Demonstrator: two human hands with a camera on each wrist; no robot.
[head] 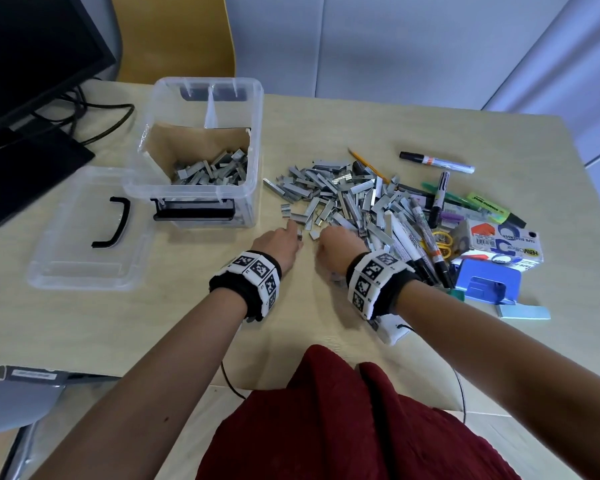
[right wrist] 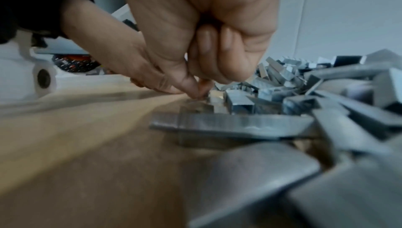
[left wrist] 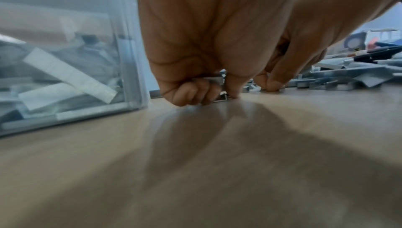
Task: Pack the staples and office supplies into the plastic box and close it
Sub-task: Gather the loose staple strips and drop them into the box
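The clear plastic box (head: 259, 133) stands open at the back left, part-filled with staple strips (head: 212, 169); its wall (left wrist: 121, 42) is just left of my left hand. A big loose pile of staples (head: 343, 199) lies right of the box. Both hands work at the pile's near edge. My left hand (head: 281, 242) has its fingers curled round a few staple strips (left wrist: 214, 80) and rests on the table. My right hand (head: 336, 244) pinches a small staple piece (right wrist: 207, 95) between thumb and forefinger, other fingers curled.
The box's lid (head: 84, 233) with a black handle lies flat to the left. Markers (head: 437, 162), a highlighter (head: 492, 206), scissors (head: 442, 242), a tape dispenser carton (head: 499, 242) and a blue hole punch (head: 489, 282) crowd the right side. A monitor (head: 32, 64) and cables stand at the far left.
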